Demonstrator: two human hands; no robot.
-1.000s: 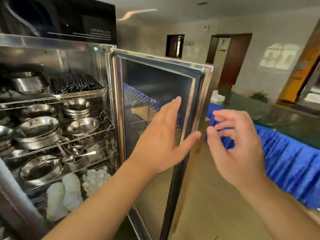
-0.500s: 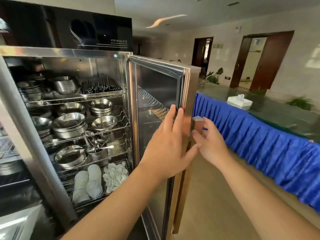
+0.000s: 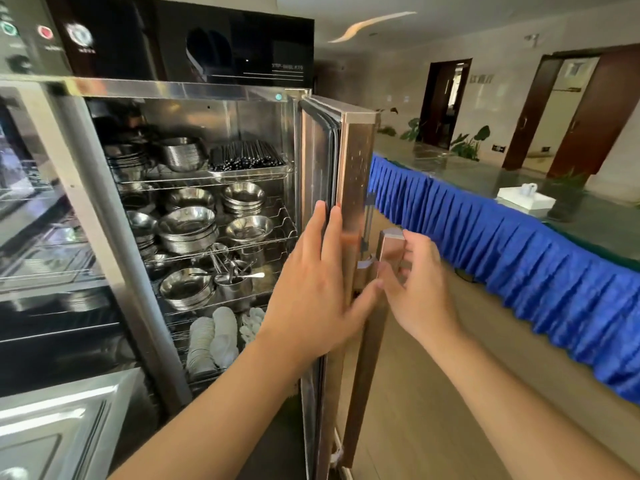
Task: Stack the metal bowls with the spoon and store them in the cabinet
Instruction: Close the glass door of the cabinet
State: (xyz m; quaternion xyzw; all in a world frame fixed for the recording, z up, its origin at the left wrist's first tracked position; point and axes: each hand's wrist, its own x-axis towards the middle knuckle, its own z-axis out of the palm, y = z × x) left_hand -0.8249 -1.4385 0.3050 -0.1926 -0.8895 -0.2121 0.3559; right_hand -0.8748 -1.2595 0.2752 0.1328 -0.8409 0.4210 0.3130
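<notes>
Head view shows the stacked metal bowls (image 3: 187, 233) with the spoon (image 3: 254, 275) stored at frame centre-left inside the cabinet (image 3: 221, 119), probably slippery, while the flat left hand (image 3: 311, 299) and the right hand (image 3: 419, 292), curled on the handle (image 3: 390, 251), hold the stiff door (image 3: 356, 174).

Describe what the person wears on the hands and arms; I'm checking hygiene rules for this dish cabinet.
Nothing is worn: the left hand and right hand are bare, with no gloves, rings, watch or bracelets visible. Both forearms are uncovered as far as the view shows, with no sleeves in sight.
</notes>
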